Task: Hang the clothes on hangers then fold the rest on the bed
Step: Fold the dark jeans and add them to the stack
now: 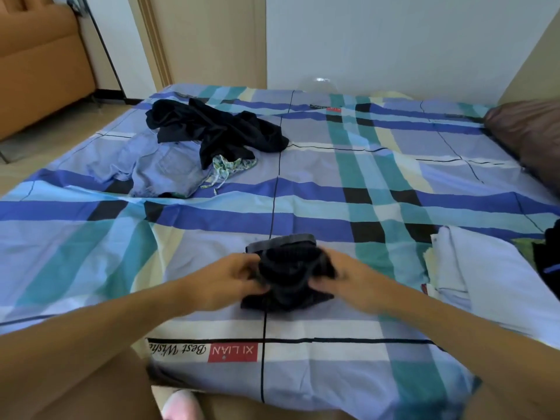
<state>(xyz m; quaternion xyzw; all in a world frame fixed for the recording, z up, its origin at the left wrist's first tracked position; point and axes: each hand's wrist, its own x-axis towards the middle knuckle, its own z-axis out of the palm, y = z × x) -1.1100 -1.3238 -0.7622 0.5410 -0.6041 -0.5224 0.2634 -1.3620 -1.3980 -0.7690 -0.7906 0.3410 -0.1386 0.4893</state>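
A small dark garment (289, 277) with a grey waistband lies bunched on the plaid bed sheet (303, 207) close to the near edge. My left hand (230, 277) grips its left side and my right hand (354, 277) grips its right side; both are blurred. Farther back on the left lies a heap of loose clothes: a black garment (218, 128), a pale blue shirt (163, 168) and a small green-patterned piece (230, 168). At the right edge sits a stack of folded pale clothes (481, 268).
A brown pillow (530, 131) lies at the far right. Dark clothing (550, 262) shows at the right border. An orange sofa (39, 62) stands beyond the bed on the left, near a thin black pole (106, 50). A pink slipper (181, 404) sits below the bed edge.
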